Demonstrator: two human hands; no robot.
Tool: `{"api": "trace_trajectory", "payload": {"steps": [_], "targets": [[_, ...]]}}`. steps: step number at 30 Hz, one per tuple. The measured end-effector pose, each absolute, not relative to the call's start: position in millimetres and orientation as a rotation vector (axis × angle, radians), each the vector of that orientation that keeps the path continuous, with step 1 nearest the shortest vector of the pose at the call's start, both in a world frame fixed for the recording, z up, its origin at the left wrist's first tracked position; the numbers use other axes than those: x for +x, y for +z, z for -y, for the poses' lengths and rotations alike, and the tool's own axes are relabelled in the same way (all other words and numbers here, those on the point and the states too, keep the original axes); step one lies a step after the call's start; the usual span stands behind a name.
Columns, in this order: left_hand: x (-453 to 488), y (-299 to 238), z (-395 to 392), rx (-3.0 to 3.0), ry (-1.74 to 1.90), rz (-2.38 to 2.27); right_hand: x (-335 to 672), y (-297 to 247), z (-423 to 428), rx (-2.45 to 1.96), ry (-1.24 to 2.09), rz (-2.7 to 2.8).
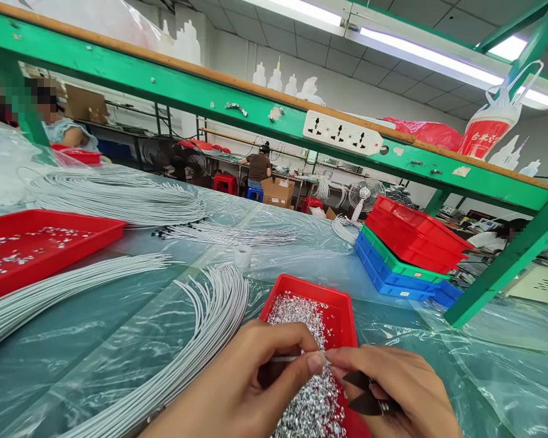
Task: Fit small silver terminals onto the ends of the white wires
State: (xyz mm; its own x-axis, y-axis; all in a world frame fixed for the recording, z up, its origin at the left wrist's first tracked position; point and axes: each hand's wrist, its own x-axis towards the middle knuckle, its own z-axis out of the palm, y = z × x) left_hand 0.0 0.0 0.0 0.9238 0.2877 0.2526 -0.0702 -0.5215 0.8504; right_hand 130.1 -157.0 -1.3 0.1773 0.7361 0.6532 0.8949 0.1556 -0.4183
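Observation:
Above a red tray (282, 282) of small shiny metal pieces (308, 407), my two hands meet at the fingertips. My left hand (260, 371) is closed, thumb and forefinger pinching a thin white cable (281, 359). My right hand (393, 383) has its fingers wrapped around a pair of dark snips (369, 401), their pointed jaws apart and facing left. Its thumb and forefinger also pinch at the cable's end, where a tiny part, if any, is too small to make out. A curved bundle of white cables (201, 340) lies left of the tray, partly behind my left forearm.
More white cable bundles (119, 198) lie at the left and back. A wide red tray (73, 255) holds scattered small pieces. Stacked red, green and blue bins (406, 243) stand at right. A green shelf beam (237, 109) with a power strip (342, 132) crosses above. Other people sit farther off.

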Motion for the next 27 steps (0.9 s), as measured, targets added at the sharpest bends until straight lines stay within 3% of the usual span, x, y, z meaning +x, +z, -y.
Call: {"api": "trace_trajectory", "payload": {"steps": [6,11,27], "targets": [[4.0,0.5,-5.6,2.240,0.424,-0.050,136.5,-8.2,155.0,-1.633,-0.315,1.656],[6.1,-5.3,-7.6,2.278,0.604,0.048,138.9,-11.7,157.4,-1.719,-0.306,1.617],[11.1,-16.5,-18.5,2.335,0.841,0.114,133.1,-0.2,133.1,-1.780,0.248,1.243]]}}
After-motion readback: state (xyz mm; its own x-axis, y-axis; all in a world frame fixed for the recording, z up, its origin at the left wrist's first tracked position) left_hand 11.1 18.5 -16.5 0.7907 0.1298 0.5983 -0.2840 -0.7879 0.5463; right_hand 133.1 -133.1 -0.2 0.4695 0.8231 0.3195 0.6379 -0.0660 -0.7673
